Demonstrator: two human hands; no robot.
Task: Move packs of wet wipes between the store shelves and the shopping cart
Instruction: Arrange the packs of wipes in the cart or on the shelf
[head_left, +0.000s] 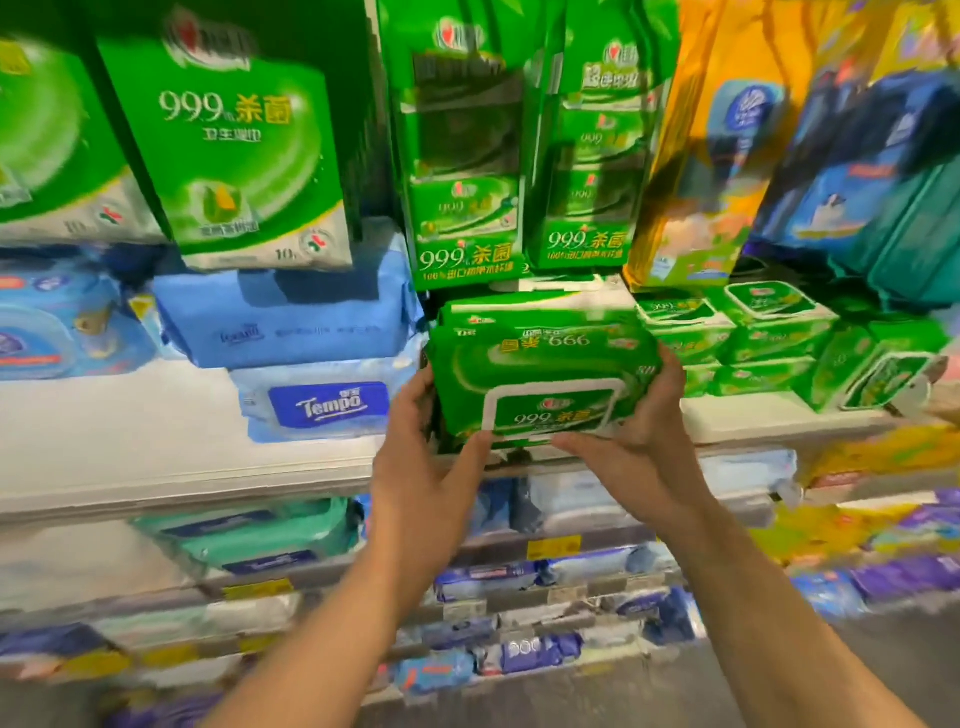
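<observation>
I see a green pack of wet wipes (540, 374) with a white-framed flip lid and "999" print, lying flat with its lid face toward me at the front edge of the white shelf (156, 441), atop another green pack (519, 306).

the green wipes pack (540, 379) reads "999" on its white-framed lid. left of it, a blue pack (317, 405) reads "tempo". above-left, a tall green pack (234, 150) shows "999" and "10". the green boxes (467, 156) directly above read "999" and "100%".
</observation>
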